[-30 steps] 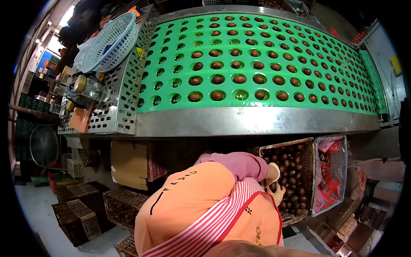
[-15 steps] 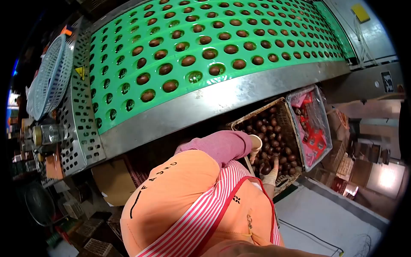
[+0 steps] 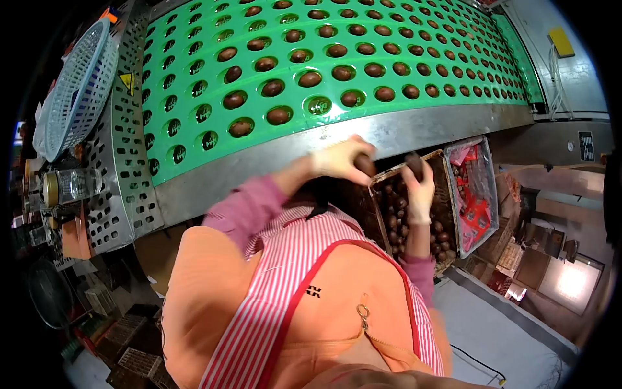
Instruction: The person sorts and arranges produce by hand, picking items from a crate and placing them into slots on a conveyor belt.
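Note:
My left hand (image 3: 337, 160), in a pale glove or wrap, is closed around a dark brown egg (image 3: 364, 165) by the steel edge of the machine. To its right, my right hand (image 3: 421, 194) grips another dark egg-shaped piece, raised above a crate (image 3: 379, 217) of brown eggs (image 3: 392, 211). The palms and some fingers are smeared by motion. Ahead lies a green sheet (image 3: 253, 107) with rows of oval cups. Brown eggs sit in many of them, while the left columns and one cup (image 3: 319, 105) near the front edge show no egg.
A steel rail (image 3: 278, 152) borders the green sheet. Beside the crate stands a plastic-lined bin (image 3: 476, 214) of red and pink packets. At left are a pale blue basket (image 3: 81, 84), a glass jar (image 3: 74, 187) and a perforated metal guard (image 3: 123, 194).
Both hands have risen out of the egg crate toward the machine's edge, each now carrying dark eggs. My body and view have shifted slightly.

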{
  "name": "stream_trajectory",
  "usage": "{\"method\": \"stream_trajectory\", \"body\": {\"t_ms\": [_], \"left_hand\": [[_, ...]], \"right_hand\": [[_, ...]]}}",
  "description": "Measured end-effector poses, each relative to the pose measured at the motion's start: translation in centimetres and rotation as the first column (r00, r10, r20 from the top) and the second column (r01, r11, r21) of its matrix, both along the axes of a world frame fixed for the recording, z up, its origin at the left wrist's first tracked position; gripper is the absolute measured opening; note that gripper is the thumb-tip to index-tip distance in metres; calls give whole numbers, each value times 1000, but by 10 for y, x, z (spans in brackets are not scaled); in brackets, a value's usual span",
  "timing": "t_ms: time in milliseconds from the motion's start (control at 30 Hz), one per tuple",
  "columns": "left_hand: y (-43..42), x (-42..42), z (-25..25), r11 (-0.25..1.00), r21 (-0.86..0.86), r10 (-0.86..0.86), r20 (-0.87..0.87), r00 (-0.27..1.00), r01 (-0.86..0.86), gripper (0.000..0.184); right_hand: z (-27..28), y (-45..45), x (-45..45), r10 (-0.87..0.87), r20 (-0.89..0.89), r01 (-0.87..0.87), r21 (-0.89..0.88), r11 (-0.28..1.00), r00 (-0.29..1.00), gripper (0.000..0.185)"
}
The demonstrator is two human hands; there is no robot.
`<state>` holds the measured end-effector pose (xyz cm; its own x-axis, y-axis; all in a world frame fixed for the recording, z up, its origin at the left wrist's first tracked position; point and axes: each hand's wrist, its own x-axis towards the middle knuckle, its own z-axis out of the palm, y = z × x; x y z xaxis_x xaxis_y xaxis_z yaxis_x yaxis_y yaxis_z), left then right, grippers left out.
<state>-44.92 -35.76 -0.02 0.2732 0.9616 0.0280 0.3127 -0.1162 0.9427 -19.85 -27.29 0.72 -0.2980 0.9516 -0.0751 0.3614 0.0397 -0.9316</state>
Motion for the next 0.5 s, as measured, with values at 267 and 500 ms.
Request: {"method": "stream_trajectory", "body": {"t_ms": [267,500], "left_hand": [[-198,-200,5,659,-172,620,-429,658,-733,62],[-212,-234,-26,408,-83,799,-449,400,-909,60]], "right_hand": [[2,21,-221,319,722,-693,300,656,614,49],[-13,62,-253,429,800,-754,44,656,420,53]]}}
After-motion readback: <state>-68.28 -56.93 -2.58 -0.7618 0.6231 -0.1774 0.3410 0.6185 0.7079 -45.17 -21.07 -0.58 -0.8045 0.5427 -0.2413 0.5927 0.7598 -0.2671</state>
